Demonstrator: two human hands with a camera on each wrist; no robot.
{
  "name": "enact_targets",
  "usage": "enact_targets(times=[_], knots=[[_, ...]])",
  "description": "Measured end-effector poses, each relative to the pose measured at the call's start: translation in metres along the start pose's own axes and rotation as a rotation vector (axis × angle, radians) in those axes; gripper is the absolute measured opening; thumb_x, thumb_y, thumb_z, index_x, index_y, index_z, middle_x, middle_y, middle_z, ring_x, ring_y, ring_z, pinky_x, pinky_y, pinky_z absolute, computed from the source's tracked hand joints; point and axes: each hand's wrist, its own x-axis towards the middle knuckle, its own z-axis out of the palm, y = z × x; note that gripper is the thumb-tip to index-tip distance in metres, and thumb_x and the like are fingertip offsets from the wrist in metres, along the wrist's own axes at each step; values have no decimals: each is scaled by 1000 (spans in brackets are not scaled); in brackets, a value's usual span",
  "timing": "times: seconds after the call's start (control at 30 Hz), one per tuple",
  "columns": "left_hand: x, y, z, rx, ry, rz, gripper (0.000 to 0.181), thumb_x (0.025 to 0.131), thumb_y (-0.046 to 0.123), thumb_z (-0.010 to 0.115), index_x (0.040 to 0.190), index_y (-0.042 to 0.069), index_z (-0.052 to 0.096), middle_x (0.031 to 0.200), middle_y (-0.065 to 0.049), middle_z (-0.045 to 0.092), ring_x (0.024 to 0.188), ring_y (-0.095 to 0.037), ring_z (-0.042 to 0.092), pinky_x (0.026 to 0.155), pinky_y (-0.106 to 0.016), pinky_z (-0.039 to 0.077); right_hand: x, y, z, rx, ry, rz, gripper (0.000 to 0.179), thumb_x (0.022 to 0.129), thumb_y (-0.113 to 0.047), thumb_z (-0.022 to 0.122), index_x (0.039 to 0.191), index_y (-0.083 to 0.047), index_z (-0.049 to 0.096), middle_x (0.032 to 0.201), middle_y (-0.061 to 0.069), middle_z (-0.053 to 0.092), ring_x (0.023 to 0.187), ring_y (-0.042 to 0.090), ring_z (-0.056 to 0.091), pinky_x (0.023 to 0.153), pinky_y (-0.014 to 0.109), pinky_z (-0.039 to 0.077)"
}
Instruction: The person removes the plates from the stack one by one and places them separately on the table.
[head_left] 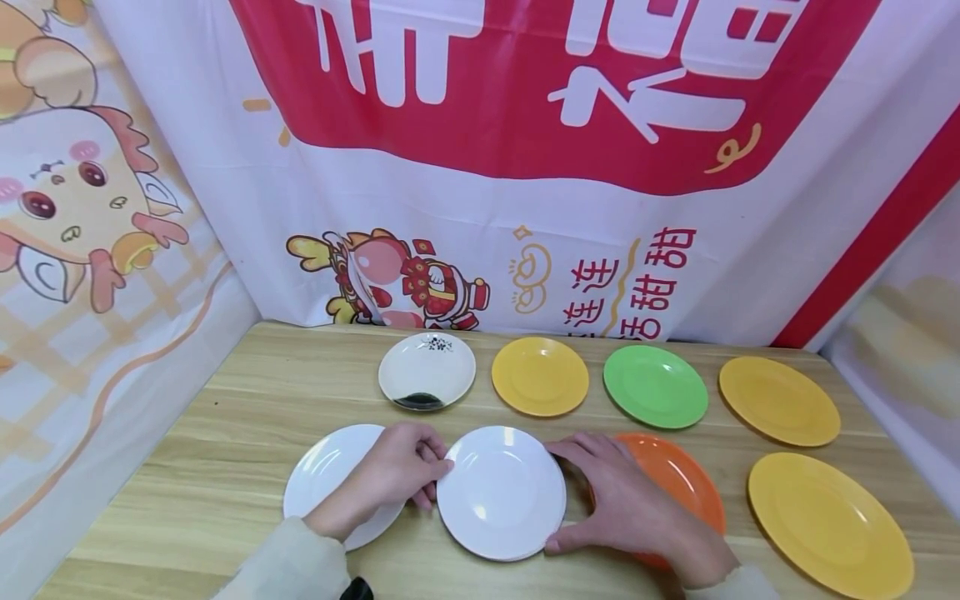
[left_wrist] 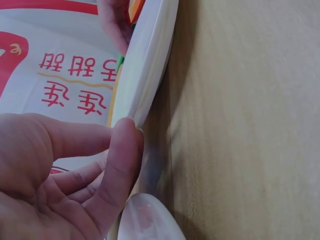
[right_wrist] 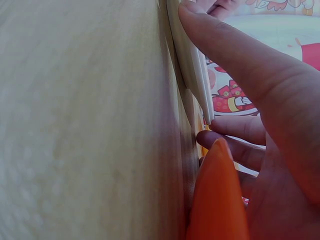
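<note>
A round white plate [head_left: 501, 493] lies between the two hands. My left hand [head_left: 397, 462] pinches its left rim between thumb and forefinger, as the left wrist view shows at the plate edge [left_wrist: 145, 65]. My right hand [head_left: 618, 496] spans the right rim, thumb at the near edge and forefinger at the far edge. In the right wrist view its thumb and forefinger touch the plate rim [right_wrist: 197, 75]. Beneath my left forearm sits another white plate [head_left: 311, 479]. An orange plate [head_left: 678, 475] is partly hidden under my right hand.
Along the back stand a white patterned plate [head_left: 427, 371], a yellow plate [head_left: 540, 375], a green plate [head_left: 656, 386] and another yellow plate [head_left: 780, 400]. A larger-looking yellow plate [head_left: 831, 523] lies front right. Printed cloth [head_left: 517, 158] hangs behind the wooden table [head_left: 225, 450].
</note>
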Motion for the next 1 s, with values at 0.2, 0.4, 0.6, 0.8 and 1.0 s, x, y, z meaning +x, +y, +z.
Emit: enact_targets(times=[0.2,0.4,0.6,0.8,1.0], knots=[[1,0,-4,-16,19,-29,9,98,5,74,102,-2,70,81,-10,72,57,-15,69,57,-32,64,0,0,0,-6,11,-14,105,58,-89,84,146,-37,61,135,-18,62,136,22,53,117,59,46],[4,-3,-7,-126,41,-77,18,97,7,76,109,-6,72,90,-11,76,72,-15,72,68,-32,68,0,1,0,-11,15,-19,104,58,-88,86,146,-36,62,136,-18,63,135,22,53,118,59,45],[5,-7,-11,-247,13,-95,22,98,7,73,114,-9,71,90,-10,76,75,-14,72,70,-30,68,0,0,0,-7,10,-17,103,58,-88,85,145,-36,62,135,-18,63,135,21,53,118,59,45],[7,-12,-15,-299,-25,-93,26,99,9,73,117,-9,69,90,-8,77,77,-15,73,72,-30,68,0,1,0,-4,11,-17,104,58,-88,86,145,-36,62,136,-17,62,136,22,53,118,60,45],[6,-12,-18,-322,-31,-72,28,98,10,73,118,-10,69,88,-6,76,76,-14,72,74,-29,67,0,1,1,2,10,-16,104,58,-87,87,146,-36,62,137,-17,62,137,23,53,118,60,44]])
